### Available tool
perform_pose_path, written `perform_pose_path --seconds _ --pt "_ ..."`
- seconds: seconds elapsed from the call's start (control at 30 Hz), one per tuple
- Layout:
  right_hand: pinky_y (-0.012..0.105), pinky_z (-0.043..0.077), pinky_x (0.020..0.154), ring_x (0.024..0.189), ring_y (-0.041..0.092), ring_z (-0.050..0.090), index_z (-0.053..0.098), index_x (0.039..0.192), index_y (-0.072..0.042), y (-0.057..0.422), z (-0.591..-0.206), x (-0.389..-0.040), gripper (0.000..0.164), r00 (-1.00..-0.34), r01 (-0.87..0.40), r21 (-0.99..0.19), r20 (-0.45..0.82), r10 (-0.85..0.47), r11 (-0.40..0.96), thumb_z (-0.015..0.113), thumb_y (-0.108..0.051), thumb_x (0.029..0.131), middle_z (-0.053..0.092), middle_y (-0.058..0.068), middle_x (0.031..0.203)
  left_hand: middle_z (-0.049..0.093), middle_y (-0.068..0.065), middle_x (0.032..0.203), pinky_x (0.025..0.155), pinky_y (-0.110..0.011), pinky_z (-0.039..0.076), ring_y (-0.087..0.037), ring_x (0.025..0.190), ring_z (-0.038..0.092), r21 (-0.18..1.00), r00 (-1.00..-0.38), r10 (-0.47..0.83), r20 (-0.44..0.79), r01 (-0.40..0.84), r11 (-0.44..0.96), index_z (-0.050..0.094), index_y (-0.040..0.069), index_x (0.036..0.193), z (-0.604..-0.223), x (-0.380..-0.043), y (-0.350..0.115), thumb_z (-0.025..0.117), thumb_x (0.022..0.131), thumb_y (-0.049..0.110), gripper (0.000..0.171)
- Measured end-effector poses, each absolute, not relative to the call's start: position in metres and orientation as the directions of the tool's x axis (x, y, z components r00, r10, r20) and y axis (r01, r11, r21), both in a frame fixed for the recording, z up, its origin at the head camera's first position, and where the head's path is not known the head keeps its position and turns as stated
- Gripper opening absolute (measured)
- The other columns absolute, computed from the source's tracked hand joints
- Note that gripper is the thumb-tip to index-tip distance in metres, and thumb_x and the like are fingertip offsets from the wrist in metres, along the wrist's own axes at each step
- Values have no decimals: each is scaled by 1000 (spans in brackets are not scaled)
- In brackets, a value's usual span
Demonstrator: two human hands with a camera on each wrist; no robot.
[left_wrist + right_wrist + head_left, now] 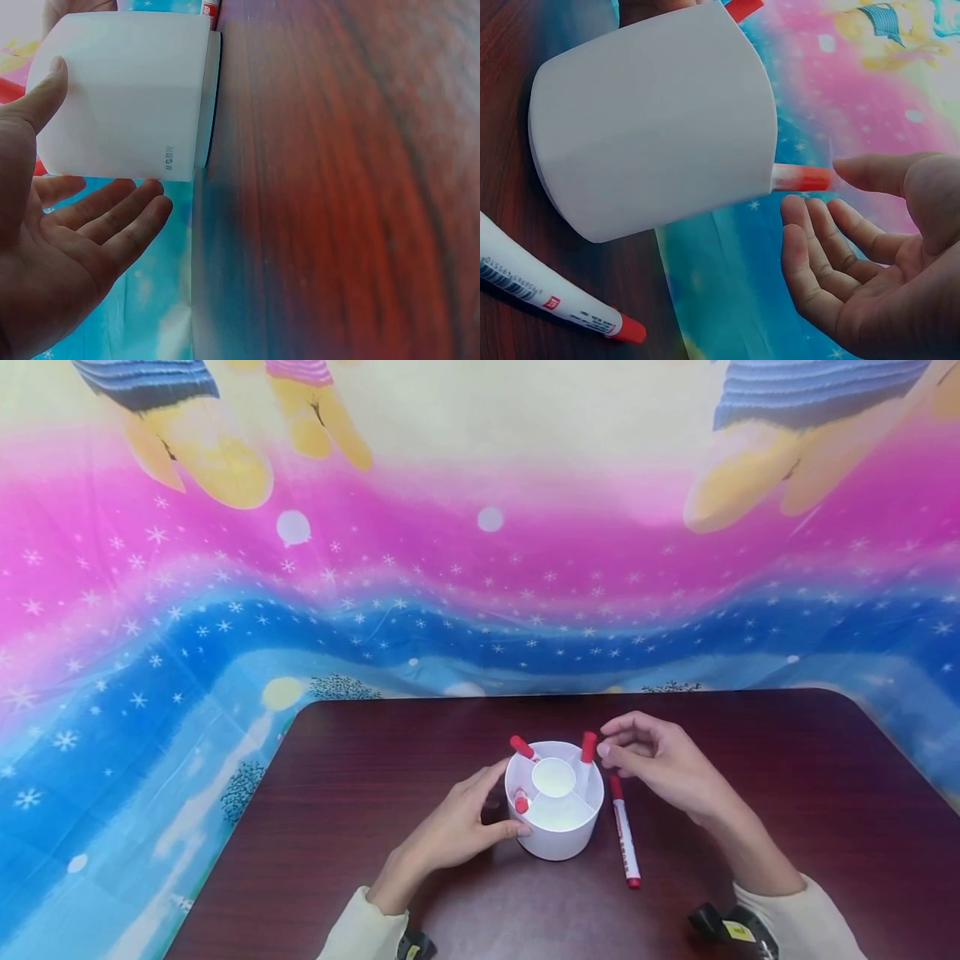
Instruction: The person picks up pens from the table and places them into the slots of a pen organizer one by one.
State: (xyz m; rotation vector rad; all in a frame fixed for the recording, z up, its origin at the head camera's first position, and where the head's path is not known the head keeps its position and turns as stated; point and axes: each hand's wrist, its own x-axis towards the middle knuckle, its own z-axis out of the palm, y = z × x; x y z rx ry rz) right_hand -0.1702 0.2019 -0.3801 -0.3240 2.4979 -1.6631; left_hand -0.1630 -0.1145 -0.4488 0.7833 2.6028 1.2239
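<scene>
A white round pen holder (562,842) with dividers and a central round cup stands upright on the table. My left hand (465,822) holds its left side, thumb on the front wall; in the left wrist view several fingers reach loosely past it. Three red-capped markers stand in it: one back left (522,747), one front left (521,802), one back right (588,747). Just right of the back-right marker is my right hand (667,764), fingers loosely bent and holding nothing. In the right wrist view its thumb is close to that marker's cap (814,178); contact is unclear.
A white marker with red ends (625,835) lies on the dark brown table (360,760), right of the holder and below my right hand. A patterned cloth (450,568) hangs behind the table and along its sides.
</scene>
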Motion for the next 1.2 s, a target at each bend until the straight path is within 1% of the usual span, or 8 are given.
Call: perform_pose_path --seconds 0.23,0.37,0.47,0.53,0.67,0.87,1.07,1.2 --pt "26 64 84 97 10 76 61 137 0 206 -376 -170 41 -974 -115 -913 26 -225 392 74 -21 104 72 21 121 50 8 164 123 -51 47 -15 148 51 753 -851 521 71 388 532 33 33 169 -448 -163 -114 85 91 49 95" --pt "26 64 84 97 8 75 61 138 0 206 -375 -170 42 -974 -113 -914 25 -224 390 73 -20 104 72 21 122 50 6 164 123 -52 47 -18 150 51 748 -851 520 75 393 535 32 31 169 -448 -163 -114 85 91 48 96" --pt "27 65 85 97 9 76 61 138 0 206 -375 -170 42 -973 -116 -913 27 -228 390 74 -20 104 71 23 122 45 2 169 123 -54 46 -21 152 49 745 -853 516 74 391 540 28 28 171 -447 -163 -114 85 90 51 103" --pt "28 65 85 97 9 76 61 138 0 207 -374 -170 42 -973 -117 -911 26 -227 396 74 -21 104 72 23 122 45 0 169 120 -53 49 -22 147 54 746 -857 510 72 386 543 24 26 172 -446 -163 -115 86 88 53 109" --pt "29 65 86 98 12 76 61 137 -1 209 -372 -169 42 -976 -112 -901 20 -217 420 74 -23 103 73 21 121 52 -2 161 114 -47 55 -20 134 64 759 -865 495 84 377 531 22 24 173 -444 -164 -118 90 85 51 114" --pt "29 65 86 99 11 77 61 137 -1 211 -370 -169 43 -976 -119 -898 27 -216 424 73 -25 104 74 19 121 56 -2 157 110 -49 58 -20 131 65 752 -870 487 82 374 542 30 27 170 -443 -162 -120 87 88 52 103" --pt "29 65 86 99 7 76 60 139 0 215 -371 -169 44 -975 -126 -906 37 -220 404 72 -25 105 72 20 121 58 7 152 116 -51 53 -15 140 56 737 -862 502 77 388 554 35 35 167 -444 -161 -117 85 90 52 94" --pt "27 65 86 99 7 75 59 141 0 220 -375 -167 46 -976 -117 -906 30 -215 406 72 -24 105 71 20 123 58 8 150 117 -49 52 -13 139 55 734 -860 503 86 396 552 37 35 166 -444 -160 -115 86 90 48 92"
